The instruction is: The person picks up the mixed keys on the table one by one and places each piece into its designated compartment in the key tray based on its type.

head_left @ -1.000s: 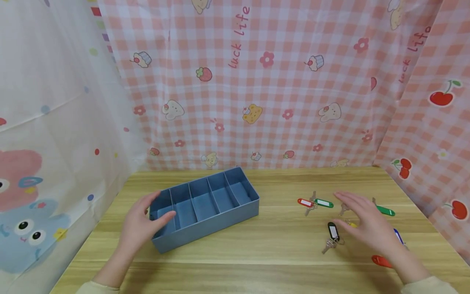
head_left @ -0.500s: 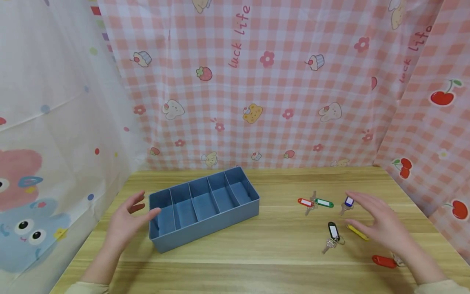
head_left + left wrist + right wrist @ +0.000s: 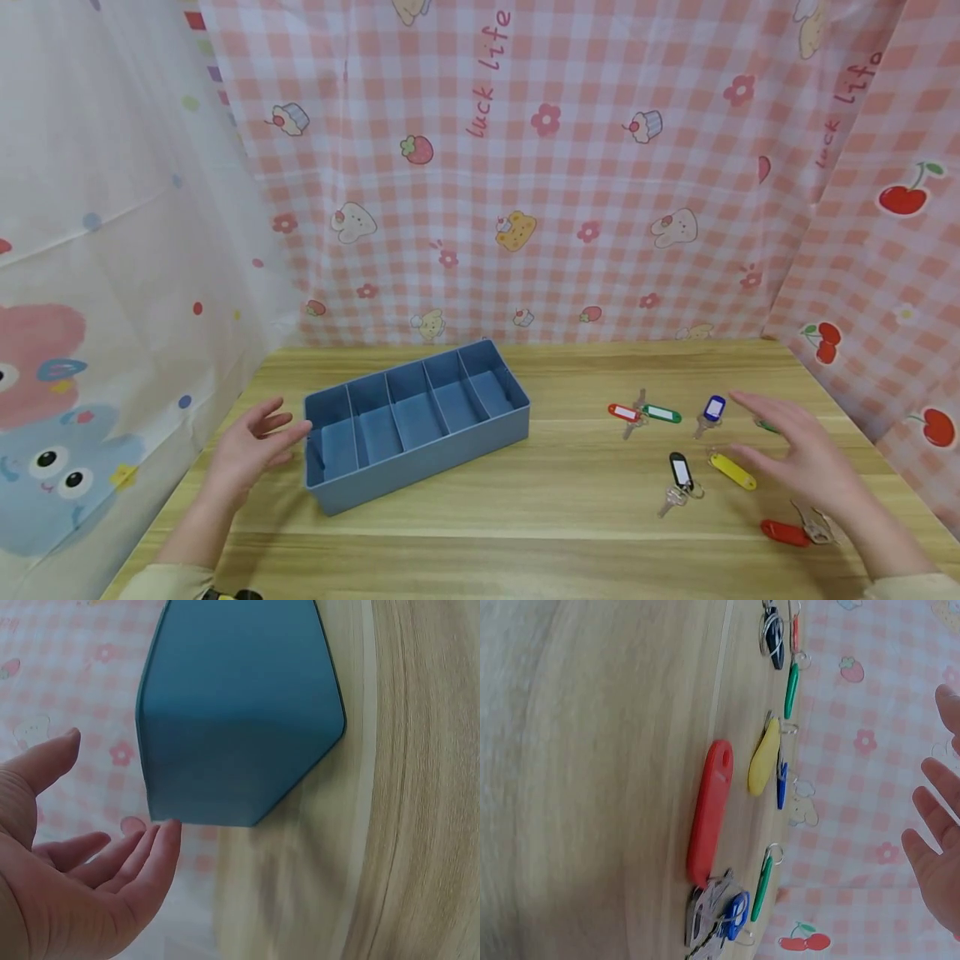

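A long blue box (image 3: 420,473) with several divided compartments stands at the left of the table. Just off its left end, my left hand (image 3: 243,457) hovers with relaxed fingers and holds nothing; in the left wrist view the fingertips appear near the end wall (image 3: 236,727). My right hand (image 3: 806,454) hangs open and empty over the key tags on the right. Near it lie a yellow tag (image 3: 732,472), a blue tag (image 3: 715,408) with a key and a red tag (image 3: 784,533) with metal keys. The right hand partly covers a green tag (image 3: 767,426).
A black tag (image 3: 681,471) with a key lies left of the yellow one. Farther back are a red-framed tag (image 3: 623,413) and a green-framed tag (image 3: 662,414) with keys. The right wrist view shows another blue tag (image 3: 736,915). Patterned cloth (image 3: 570,175) hangs behind the wooden table (image 3: 525,542).
My left hand has drawn back leftward from over the box's end. My right hand has shifted right, uncovering the blue and yellow tags. The box and tags stay in place.
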A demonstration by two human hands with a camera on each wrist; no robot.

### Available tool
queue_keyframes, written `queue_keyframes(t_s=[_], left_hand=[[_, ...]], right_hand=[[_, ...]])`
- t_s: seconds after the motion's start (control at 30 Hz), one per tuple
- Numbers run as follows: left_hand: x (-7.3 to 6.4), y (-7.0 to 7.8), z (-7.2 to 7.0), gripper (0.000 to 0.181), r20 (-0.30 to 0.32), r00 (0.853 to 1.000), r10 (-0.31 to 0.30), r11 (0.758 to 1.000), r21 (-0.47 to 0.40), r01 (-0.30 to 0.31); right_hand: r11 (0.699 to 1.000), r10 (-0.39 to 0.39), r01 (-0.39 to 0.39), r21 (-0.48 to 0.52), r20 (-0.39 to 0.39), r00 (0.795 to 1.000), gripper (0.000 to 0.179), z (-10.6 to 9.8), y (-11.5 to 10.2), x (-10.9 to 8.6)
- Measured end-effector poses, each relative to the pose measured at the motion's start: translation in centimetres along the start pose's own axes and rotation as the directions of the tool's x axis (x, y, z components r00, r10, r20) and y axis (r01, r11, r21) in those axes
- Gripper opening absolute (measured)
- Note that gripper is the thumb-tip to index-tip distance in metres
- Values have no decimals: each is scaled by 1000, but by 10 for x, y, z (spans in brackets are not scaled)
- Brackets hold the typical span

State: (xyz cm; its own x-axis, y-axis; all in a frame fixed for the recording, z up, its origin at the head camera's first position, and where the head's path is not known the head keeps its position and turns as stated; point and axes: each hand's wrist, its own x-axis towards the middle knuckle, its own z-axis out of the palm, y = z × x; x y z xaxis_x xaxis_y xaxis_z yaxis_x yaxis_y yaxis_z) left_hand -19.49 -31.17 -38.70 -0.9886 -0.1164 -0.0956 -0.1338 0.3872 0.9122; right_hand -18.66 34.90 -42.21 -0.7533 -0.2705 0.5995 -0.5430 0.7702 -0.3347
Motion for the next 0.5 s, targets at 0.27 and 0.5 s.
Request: queue_keyframes(t_s=[0.27,0.5], left_hand=[[7,-9,-3,87,48,997,-62,993,-97,66],[14,-17,-5,84,147,985,-94,984,-136,114]], right_hand=[[1000,17,-17,20,-7,1000,73,-6,14,-4],[998,52,-52,18,12,999,71,-11,20,-7]])
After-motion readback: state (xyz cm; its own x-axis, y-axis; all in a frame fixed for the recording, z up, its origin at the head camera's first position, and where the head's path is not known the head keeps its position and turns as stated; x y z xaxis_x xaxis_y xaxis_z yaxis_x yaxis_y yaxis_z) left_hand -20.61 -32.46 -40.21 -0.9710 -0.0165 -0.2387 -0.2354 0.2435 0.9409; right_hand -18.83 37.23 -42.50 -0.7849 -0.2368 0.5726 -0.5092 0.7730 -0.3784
